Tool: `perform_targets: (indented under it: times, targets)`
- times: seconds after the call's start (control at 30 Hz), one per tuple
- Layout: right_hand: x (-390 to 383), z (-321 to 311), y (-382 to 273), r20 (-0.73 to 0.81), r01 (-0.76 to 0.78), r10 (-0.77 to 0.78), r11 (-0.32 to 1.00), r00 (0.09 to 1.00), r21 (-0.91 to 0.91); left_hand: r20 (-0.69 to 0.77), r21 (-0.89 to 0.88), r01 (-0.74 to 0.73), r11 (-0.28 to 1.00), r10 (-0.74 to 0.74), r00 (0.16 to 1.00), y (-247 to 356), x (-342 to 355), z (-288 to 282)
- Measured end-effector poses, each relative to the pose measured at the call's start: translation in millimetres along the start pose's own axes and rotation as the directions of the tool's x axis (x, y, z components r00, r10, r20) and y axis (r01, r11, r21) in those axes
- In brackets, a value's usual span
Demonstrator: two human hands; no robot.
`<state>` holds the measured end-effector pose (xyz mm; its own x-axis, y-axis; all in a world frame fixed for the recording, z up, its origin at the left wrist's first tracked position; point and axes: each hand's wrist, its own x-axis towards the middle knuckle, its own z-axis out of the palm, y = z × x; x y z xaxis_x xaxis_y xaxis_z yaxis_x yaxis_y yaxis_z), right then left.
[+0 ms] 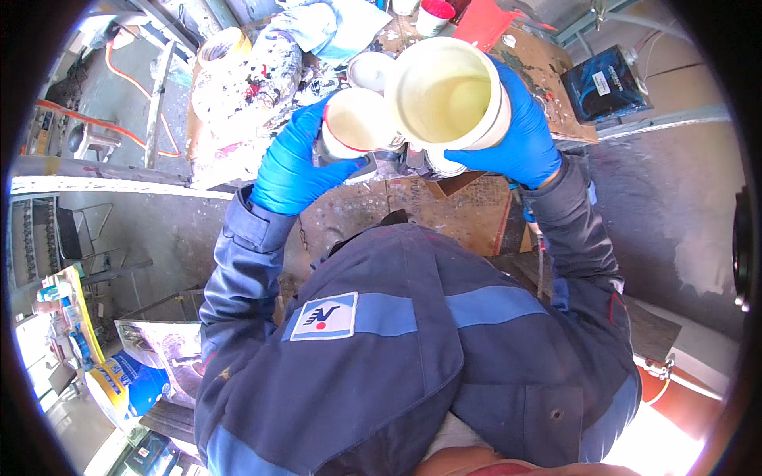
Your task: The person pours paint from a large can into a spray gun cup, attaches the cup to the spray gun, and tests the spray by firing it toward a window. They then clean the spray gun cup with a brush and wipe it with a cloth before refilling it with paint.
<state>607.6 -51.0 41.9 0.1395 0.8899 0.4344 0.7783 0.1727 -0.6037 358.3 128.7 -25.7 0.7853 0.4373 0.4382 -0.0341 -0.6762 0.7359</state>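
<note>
My left hand point(294, 163), in a blue glove, grips a smaller white cup point(355, 119) with a red rim and a pale cream inside. In my gloved right hand point(524, 139) is a larger white container point(432, 79), tilted toward me, with pale yellow liquid or coating inside; its rim sits beside the smaller cup, above the bench. Behind them stands another white round pot point(369, 70). A further white can point(444, 165) is partly hidden under the larger container.
The paint-spattered bench point(226, 159) holds crumpled rags point(270, 71), a tape roll point(224, 47), red-lined cups point(435, 17) and red sheets point(484, 24). A dark rectangular can point(603, 83) is at the right. An orange hose point(95, 115) runs at left, near metal framing and a blue bucket point(127, 385).
</note>
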Motion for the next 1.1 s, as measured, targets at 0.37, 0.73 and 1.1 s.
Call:
perform_targets:
  times: [0.37,0.73,1.1]
  targets:
    - [35.4,-39.2,-29.7,0.271,0.057,-0.013,0.987,0.963,-0.153,0.027,-0.076,0.014,0.997,-0.012,1.000,25.5,9.0,-4.0]
    - [53.7,-44.4,-47.1,0.356,0.099,-0.016,0.971,0.934,-0.216,0.039,-0.206,0.041,0.978,-0.034,0.999,18.6,4.0,-7.2]
    - [66.1,-47.1,-57.1,0.406,0.214,-0.084,0.933,0.910,-0.288,0.088,-0.251,0.036,0.967,-0.014,0.996,12.2,-4.9,-14.6]
